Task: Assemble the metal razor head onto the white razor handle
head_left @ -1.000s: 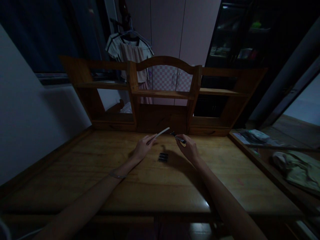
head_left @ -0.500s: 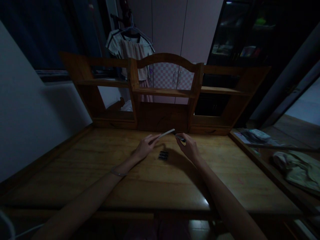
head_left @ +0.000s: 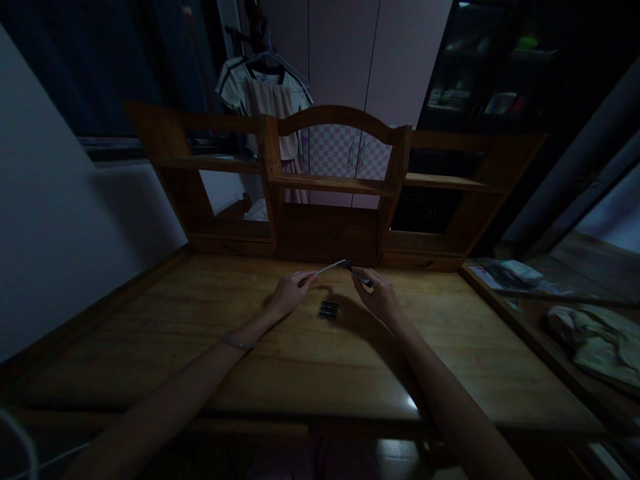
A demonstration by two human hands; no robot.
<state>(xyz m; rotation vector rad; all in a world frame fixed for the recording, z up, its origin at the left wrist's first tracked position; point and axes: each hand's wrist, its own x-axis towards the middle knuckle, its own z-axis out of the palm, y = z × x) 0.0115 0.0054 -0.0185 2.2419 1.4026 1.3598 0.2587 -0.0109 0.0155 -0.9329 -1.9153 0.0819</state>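
Observation:
My left hand (head_left: 290, 292) is closed on one end of a thin, pale strip (head_left: 327, 269), which slants up to the right. Between the fingers of my right hand (head_left: 379, 293) is a small dark tool (head_left: 361, 277) with a lighter edge. Its black tip meets or overlaps the strip's far end; in this dim light I cannot tell whether they touch, nor the tool's exact kind. Below both hands, a small group of short black bars (head_left: 329, 310) lies side by side on the wooden desk (head_left: 280, 380).
A wooden shelf unit (head_left: 330, 183) with small drawers stands along the desk's back edge. To the right, a lower surface holds crumpled pale cloth (head_left: 605, 340) and a plastic-wrapped item (head_left: 520, 270). Clothes (head_left: 273, 100) hang behind the shelf. A white cable (head_left: 20, 440) shows at lower left.
The pale strip has turned and now shows its narrow edge, its far end slightly lower and left. The dark tool's tip has come over that end. Both hands stay nearly in place.

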